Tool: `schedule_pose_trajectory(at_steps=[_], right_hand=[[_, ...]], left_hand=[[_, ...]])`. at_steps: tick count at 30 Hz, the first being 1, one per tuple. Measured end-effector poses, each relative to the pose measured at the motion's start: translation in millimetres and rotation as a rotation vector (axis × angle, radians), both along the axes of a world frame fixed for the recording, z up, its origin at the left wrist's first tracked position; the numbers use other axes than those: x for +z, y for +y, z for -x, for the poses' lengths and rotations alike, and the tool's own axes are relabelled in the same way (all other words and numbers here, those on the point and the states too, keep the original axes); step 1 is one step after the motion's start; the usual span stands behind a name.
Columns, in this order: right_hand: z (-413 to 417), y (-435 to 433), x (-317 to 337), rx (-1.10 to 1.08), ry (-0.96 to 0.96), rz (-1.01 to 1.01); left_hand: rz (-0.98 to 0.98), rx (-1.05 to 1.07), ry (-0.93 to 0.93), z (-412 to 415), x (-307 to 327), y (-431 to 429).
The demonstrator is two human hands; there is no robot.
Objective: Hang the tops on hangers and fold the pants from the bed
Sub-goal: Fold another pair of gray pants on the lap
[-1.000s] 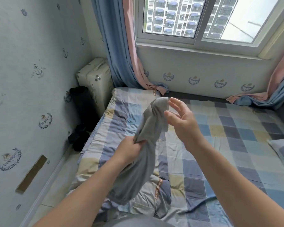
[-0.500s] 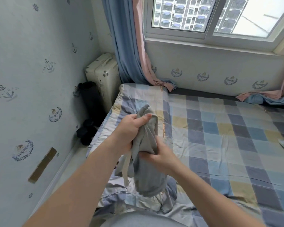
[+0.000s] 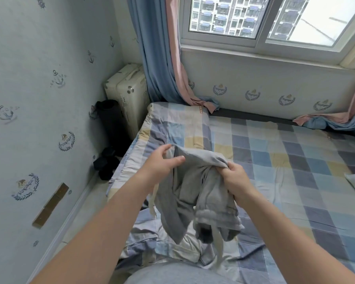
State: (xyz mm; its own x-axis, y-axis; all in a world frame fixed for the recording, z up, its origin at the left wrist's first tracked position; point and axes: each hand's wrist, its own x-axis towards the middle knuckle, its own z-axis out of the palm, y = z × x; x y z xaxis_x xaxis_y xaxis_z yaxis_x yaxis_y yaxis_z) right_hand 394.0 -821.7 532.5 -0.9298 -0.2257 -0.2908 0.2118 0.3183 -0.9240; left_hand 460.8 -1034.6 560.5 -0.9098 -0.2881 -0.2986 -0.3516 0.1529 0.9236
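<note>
Looking at this one, the grey pants (image 3: 193, 191) are up off the bed (image 3: 295, 160), held in the air over the near-left corner of the checked quilt. The left hand (image 3: 162, 165) has a loose grip on the top edge, with the thumb flat across the front of the cloth and the other fingers tucked behind it, so it's more a pinch than a fist. The right hand (image 3: 234, 177) has a proper closed grip, fingers curled tight round a bunched wad of fabric. The hands are near each other at about the same height, with a short stretch of cloth pulled between them.

The bit that matters for folding — everything else hangs straight down from the hands toward the person, so the long axis is vertical and pretty crumpled. The thick ribbed waistband (image 3: 215, 220) sits at the bottom of the hang, below the right hand. One pale drawstring (image 3: 218, 242) dangles from it, and another strand (image 3: 153, 203) hangs under the left wrist. So I'd guess they're holding the leg end, and the waist is the low end, closer to the right hand than the left.

My read is the pants need shaking out and laying lengthwise on the open quilt ahead and to the right. No fold made yet as far as I can tell, and no hanger in view.
</note>
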Motion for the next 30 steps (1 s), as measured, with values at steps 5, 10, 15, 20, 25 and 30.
schedule_pose_trajectory(at_steps=[5,10,15,20,25,30], right_hand=[[0.9,-14.3,33.7,-0.104,-0.082,0.212],[-8.8,-23.0,57.9,-0.105,-0.111,0.385],[-9.2,-19.0,59.3,-0.05,-0.173,0.543],[-15.9,-14.7,46.3,0.296,-0.042,0.202],[-36.2,-24.3,23.4,0.519,-0.01,-0.073],[-35.9,-31.7,3.3,0.446,0.151,-0.189]], left_hand=[[-0.082,-0.433,-0.151,-11.7,-11.7,21.1],[-0.107,-0.415,0.005,-16.1,-33.2,33.3],[-0.185,-0.289,0.109,-10.4,-27.3,26.0],[-0.181,0.016,0.081,-6.4,-25.1,13.1],[-0.298,0.033,0.027,-12.5,-23.0,12.9],[-0.397,-0.037,0.002,-19.3,-10.9,8.2]])
